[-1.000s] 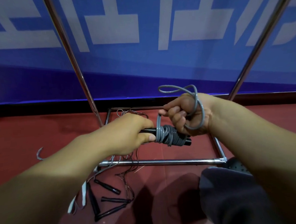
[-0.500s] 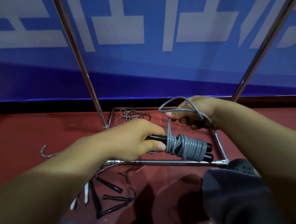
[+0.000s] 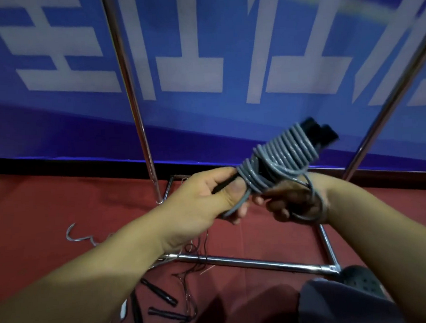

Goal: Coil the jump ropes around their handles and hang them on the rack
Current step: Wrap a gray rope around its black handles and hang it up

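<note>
Your left hand (image 3: 197, 204) is curled tightly around the near end of a pair of black jump-rope handles (image 3: 319, 133), thumb pressing on top where the winding begins. The handles point up and away to the right, their far tips poking out beyond the wrap. A grey plastic-coated rope (image 3: 281, 157) is coiled around them in close, neat turns, with a few looser strands crossing at the near end. Your right hand (image 3: 293, 201) sits just below and to the right of the bundle, fingers curled around the last loose loop of grey rope, which circles over the wrist.

Both hands hold the bundle in the air in front of a shiny chrome tube rack (image 3: 135, 116); its two uprights rise to either side and its base frame rests on the dark red floor (image 3: 49, 207). Behind it hangs a blue banner with large white characters (image 3: 189, 51).

On the floor at lower left lie several more black handles with thin tangled cords (image 3: 163, 312). A silvery metal hook (image 3: 71, 234) lies further left. A dark perforated shoe (image 3: 364, 282) shows at lower right.
</note>
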Demonstrator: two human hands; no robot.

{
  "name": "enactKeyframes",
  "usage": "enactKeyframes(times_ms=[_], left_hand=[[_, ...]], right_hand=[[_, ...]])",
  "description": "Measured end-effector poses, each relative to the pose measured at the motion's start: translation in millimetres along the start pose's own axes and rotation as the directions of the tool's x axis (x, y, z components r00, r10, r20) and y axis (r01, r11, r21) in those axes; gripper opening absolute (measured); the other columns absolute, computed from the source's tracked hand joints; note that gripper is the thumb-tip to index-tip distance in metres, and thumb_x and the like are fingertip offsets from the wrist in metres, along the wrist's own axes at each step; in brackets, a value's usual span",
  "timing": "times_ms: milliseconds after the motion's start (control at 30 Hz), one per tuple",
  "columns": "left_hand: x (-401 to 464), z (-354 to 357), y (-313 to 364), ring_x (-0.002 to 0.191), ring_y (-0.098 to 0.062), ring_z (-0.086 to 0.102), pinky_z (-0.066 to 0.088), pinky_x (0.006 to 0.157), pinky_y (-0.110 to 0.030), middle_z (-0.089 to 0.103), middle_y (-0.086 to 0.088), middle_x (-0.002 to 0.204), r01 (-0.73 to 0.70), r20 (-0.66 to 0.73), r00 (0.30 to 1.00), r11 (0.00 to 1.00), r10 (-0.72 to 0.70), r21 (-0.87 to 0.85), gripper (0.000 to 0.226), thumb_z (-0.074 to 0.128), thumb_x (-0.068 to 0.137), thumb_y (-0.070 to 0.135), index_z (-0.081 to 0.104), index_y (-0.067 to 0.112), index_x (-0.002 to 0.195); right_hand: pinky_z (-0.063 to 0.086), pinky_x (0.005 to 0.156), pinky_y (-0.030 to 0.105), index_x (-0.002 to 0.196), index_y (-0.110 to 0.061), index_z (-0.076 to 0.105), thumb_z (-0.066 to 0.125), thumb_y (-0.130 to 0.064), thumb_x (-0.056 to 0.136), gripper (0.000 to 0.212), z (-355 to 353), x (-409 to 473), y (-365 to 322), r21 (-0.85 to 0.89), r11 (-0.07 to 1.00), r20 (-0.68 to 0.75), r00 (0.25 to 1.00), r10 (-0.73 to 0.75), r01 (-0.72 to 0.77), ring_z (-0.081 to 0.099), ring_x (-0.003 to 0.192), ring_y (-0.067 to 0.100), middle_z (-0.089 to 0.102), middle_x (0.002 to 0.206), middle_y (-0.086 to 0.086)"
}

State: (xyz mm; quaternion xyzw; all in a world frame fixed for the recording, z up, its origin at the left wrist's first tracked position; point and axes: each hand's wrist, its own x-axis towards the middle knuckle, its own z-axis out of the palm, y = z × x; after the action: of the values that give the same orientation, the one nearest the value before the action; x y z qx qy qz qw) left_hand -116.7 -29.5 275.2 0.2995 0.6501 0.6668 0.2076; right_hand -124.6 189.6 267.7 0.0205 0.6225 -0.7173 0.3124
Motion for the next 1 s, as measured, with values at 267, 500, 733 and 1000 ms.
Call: enactKeyframes(times_ms=[267,500,733,1000], left_hand=[[11,-8,4,0.050,-0.014,0.041,0.035,0.057,-0.028,0.048,-0.001,0.058,0.087,-0.362,0.909,0.944,-0.206,-0.318,0.034,0.050,0.085,0.046,0.055,0.013,0.085],[16,-19,-12,0.047,-0.011,0.043,0.036,0.051,-0.024,0.050,-0.001,0.057,0.191,-0.484,0.841,0.970,-0.239,-0.148,0.034,0.050,0.101,0.036,0.060,0.009,0.084],[19,-18,-20,0.047,-0.010,0.046,0.048,0.051,-0.026,0.050,-0.002,0.061,0.303,-0.506,0.830,0.951,-0.235,0.056,0.031,0.048,0.104,0.031,0.056,0.009,0.083],[20,-15,-18,0.051,-0.010,0.044,0.052,0.057,-0.025,0.046,-0.002,0.061,0.255,-0.496,0.806,0.946,-0.323,-0.202,0.029,0.046,0.106,0.025,0.058,0.009,0.085]], right_hand=[[0.036,0.033,0.014,0.081,-0.015,0.055,0.080,-0.036,0.069,0.035,21,4,-11,-0.070,0.988,0.011,0.991,-0.134,0.135,0.041,0.037,0.000,0.046,0.074,0.002],[0.040,0.036,0.019,0.064,-0.019,0.069,0.083,-0.016,0.069,0.016,29,6,-13,-0.202,0.964,-0.092,0.976,-0.195,0.173,0.044,0.039,0.010,0.048,0.058,0.006],[0.041,0.040,0.023,0.077,-0.002,0.068,0.075,-0.016,0.086,0.018,30,6,-8,-0.318,0.922,-0.168,0.944,-0.284,0.221,0.047,0.042,0.016,0.054,0.062,0.017],[0.041,0.046,0.020,0.085,-0.006,0.072,0.059,-0.014,0.097,0.020,36,8,-6,-0.271,0.936,-0.156,0.949,-0.274,0.226,0.051,0.048,0.011,0.064,0.067,0.004]])
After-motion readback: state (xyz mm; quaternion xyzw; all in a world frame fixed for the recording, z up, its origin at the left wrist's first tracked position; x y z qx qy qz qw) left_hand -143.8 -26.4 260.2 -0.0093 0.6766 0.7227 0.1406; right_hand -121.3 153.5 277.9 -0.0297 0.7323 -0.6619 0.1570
